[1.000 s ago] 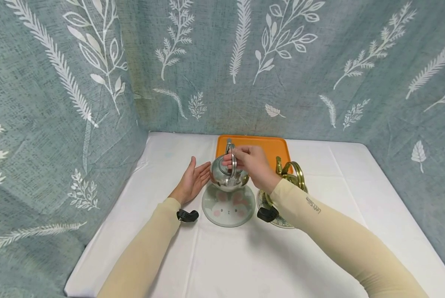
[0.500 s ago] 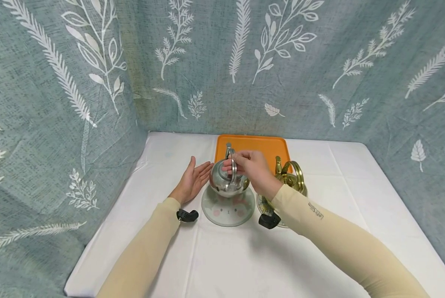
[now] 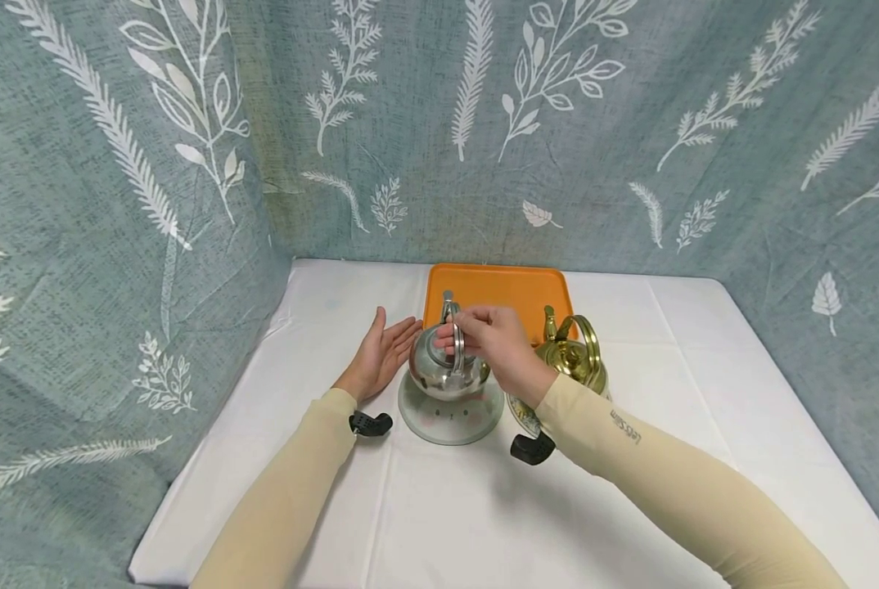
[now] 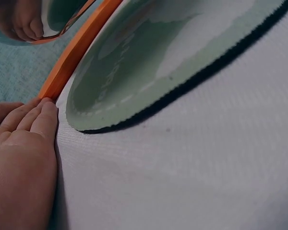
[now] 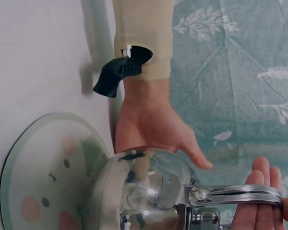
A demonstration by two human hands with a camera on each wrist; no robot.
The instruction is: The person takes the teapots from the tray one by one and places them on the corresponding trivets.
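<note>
My right hand (image 3: pixel 500 342) grips the arched handle (image 5: pixel 235 194) of a shiny silver kettle (image 3: pixel 439 379). The kettle hangs upright over a round pale-green mat (image 3: pixel 450 431) with a rabbit face, covering the mat's far part. In the left wrist view, the kettle's mirror-like side (image 4: pixel 62 10) shows at the top left, apart from the mat. My left hand (image 3: pixel 382 353) is held beside the kettle with straight fingers, palm toward it, holding nothing. Its fingertips are near the orange tray's edge (image 4: pixel 69 60) in the left wrist view.
A gold kettle (image 3: pixel 574 360) stands on a second round patterned mat (image 3: pixel 525 415) to the right, partly behind my right forearm. An orange tray (image 3: pixel 498 286) lies at the back of the white-covered table (image 3: pixel 439 515). Leaf-printed curtains (image 3: pixel 425 188) enclose the table.
My right hand has brought the silver kettle down and toward me, so it covers more of the rabbit mat. My left hand has barely moved.
</note>
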